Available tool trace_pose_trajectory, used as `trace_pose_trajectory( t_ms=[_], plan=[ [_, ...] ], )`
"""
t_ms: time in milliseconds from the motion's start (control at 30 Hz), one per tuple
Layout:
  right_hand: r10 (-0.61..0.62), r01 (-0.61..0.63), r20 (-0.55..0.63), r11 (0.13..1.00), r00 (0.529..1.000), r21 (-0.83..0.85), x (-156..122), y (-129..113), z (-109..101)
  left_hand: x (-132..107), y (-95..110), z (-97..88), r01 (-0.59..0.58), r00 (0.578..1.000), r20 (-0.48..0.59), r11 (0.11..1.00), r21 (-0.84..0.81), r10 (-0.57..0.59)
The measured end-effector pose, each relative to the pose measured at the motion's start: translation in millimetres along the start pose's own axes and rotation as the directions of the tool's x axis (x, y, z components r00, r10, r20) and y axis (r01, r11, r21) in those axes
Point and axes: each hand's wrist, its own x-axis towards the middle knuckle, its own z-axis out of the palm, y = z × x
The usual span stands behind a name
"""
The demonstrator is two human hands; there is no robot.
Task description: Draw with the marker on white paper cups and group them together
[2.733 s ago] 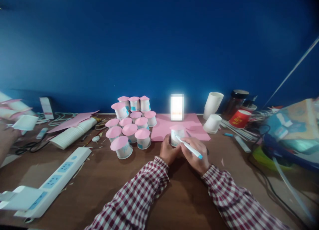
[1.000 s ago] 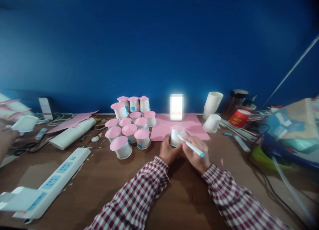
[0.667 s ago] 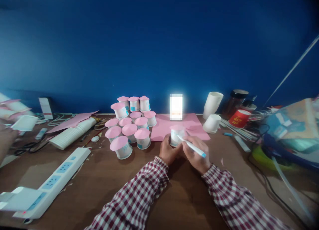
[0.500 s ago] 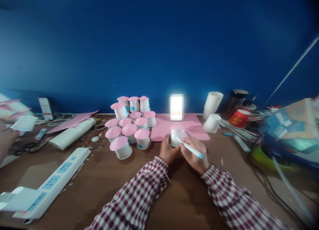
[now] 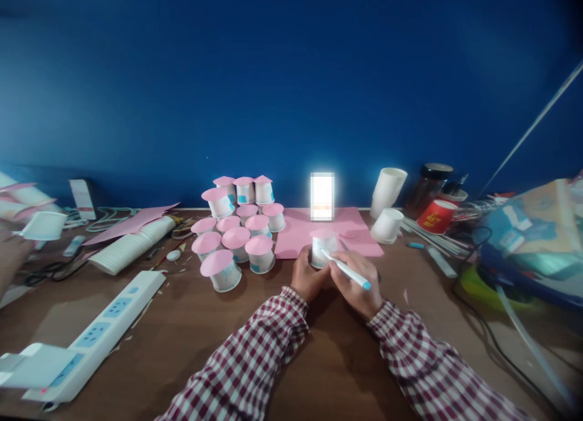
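A small white paper cup with a pink paper lid [image 5: 322, 246] stands on the brown table, at the near edge of a pink paper sheet [image 5: 304, 226]. My left hand [image 5: 306, 279] is closed around the cup's left side. My right hand [image 5: 357, 282] grips a white marker with a blue end [image 5: 347, 270], its tip against the cup's front. Both sleeves are red and white check.
Several pink-lidded cups [image 5: 237, 226] are stacked to the left. A white power strip [image 5: 98, 330] lies near left, a stack of cups on its side [image 5: 132, 243] beyond it. White cups [image 5: 388, 205], a red cup [image 5: 436, 216], a dark jar and clutter fill the right. Another person's hand [image 5: 11, 257] holds a cup at far left.
My right hand has shifted the marker slightly back and forth against the cup. The cup and my left hand stay in place.
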Motion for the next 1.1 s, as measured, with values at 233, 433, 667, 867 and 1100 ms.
trace_pose_trajectory(
  t_ms=[233,433,667,867,1100],
  plan=[
    [-0.006,0.006,-0.01,1.0,1.0,-0.012,-1.1,1.3,0.6,-0.4,1.5,-0.1,0.008,1.0,0.002,1.0,0.007,-0.008],
    [-0.003,0.003,0.007,1.0,1.0,-0.004,-1.4,1.9,1.3,-0.5,0.9,-0.1,0.007,1.0,0.012,1.0,0.006,-0.007],
    [0.003,-0.003,0.009,1.0,1.0,-0.021,-0.6,0.9,0.9,0.1,0.0,-0.1,-0.003,1.0,-0.002,1.0,0.012,0.003],
    [-0.015,0.014,-0.014,0.998,1.0,-0.056,0.0,0.2,0.4,0.1,1.1,0.2,0.001,1.0,-0.018,1.0,0.011,-0.001],
    [-0.024,0.02,-0.046,0.995,0.999,-0.095,-1.5,3.8,1.0,0.4,1.5,-0.4,0.027,1.0,-0.007,0.999,0.022,-0.027]
  ],
)
